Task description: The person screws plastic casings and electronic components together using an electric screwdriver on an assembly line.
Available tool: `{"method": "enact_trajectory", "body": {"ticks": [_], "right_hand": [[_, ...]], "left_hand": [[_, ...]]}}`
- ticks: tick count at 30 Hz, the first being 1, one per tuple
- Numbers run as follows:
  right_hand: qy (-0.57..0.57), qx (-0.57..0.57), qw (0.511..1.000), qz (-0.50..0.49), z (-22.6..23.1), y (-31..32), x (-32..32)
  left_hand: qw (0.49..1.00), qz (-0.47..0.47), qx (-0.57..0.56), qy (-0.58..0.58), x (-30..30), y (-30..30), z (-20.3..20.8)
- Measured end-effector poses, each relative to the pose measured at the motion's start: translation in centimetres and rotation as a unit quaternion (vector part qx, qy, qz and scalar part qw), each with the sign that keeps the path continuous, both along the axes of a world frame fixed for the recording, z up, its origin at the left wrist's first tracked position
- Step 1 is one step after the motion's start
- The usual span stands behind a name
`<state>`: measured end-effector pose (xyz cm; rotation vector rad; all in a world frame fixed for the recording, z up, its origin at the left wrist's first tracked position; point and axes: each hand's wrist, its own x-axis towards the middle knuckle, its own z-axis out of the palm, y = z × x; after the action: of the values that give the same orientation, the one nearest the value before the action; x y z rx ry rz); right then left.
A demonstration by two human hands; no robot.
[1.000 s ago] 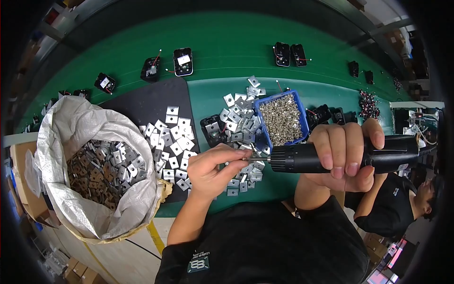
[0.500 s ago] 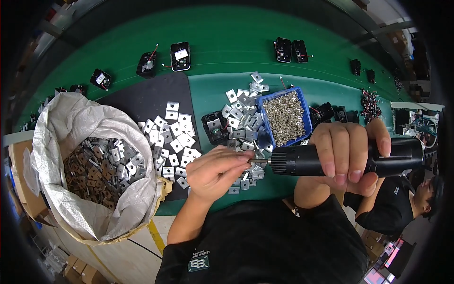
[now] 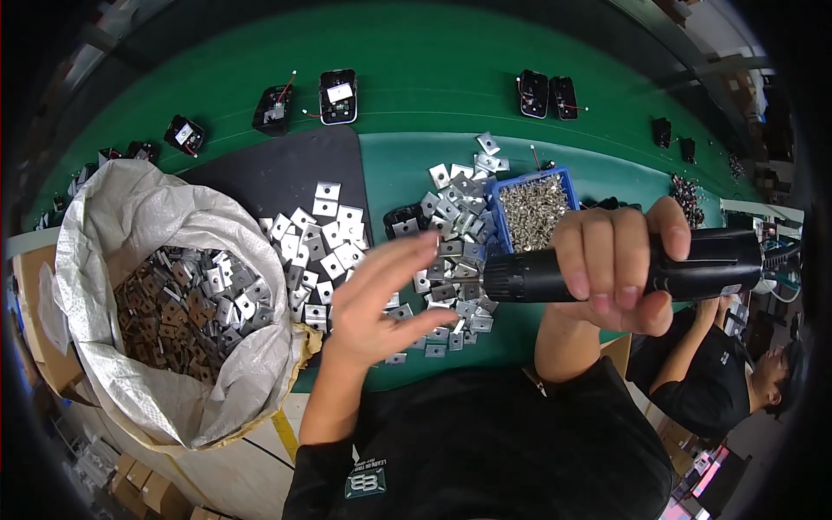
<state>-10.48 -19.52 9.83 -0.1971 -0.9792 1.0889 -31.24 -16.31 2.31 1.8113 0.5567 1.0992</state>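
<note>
My right hand (image 3: 614, 264) grips a black electric screwdriver (image 3: 529, 277), held level with its bit pointing left. My left hand (image 3: 381, 303) is open beside the bit's tip, thumb and fingers apart and nothing seen between them. Under the hands lie many silvery square metal plates (image 3: 459, 212) with holes. Just beyond the screwdriver stands a blue bin (image 3: 572, 186) full of small shiny screws (image 3: 533, 211). A black plastic housing (image 3: 404, 218) sits among the plates, partly hidden behind my left hand.
On the left a white woven sack (image 3: 82, 286) holds many metal plates. More plates (image 3: 329, 234) lie on a black mat (image 3: 251, 169). Several black housings with red wires, one of them this housing (image 3: 338, 97), rest along the green belt (image 3: 433, 78). Another person (image 3: 693, 373) works at the right.
My left hand has let go of the screwdriver's bit and spread its fingers. The screwdriver has shifted slightly left and up in view, still in my right hand.
</note>
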Motion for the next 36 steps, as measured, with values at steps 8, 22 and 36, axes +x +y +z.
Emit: {"method": "enact_trajectory", "body": {"ticks": [8, 22, 36], "right_hand": [[-0.114, -0.094, 0.980, -0.137, -2.1, 0.2, -3.2], [-0.177, -0.081, 0.965, -0.173, -4.2, 1.8, -4.3], [-0.205, -0.064, 0.970, -0.115, -4.2, 2.5, -4.5]], "left_hand": [[0.936, 0.059, 0.069, 0.339, -0.5, 1.9, -1.0], [0.950, 0.078, 0.063, 0.296, -0.4, 2.3, -1.9], [0.958, 0.073, 0.049, 0.272, -0.6, 2.8, -1.9]]}}
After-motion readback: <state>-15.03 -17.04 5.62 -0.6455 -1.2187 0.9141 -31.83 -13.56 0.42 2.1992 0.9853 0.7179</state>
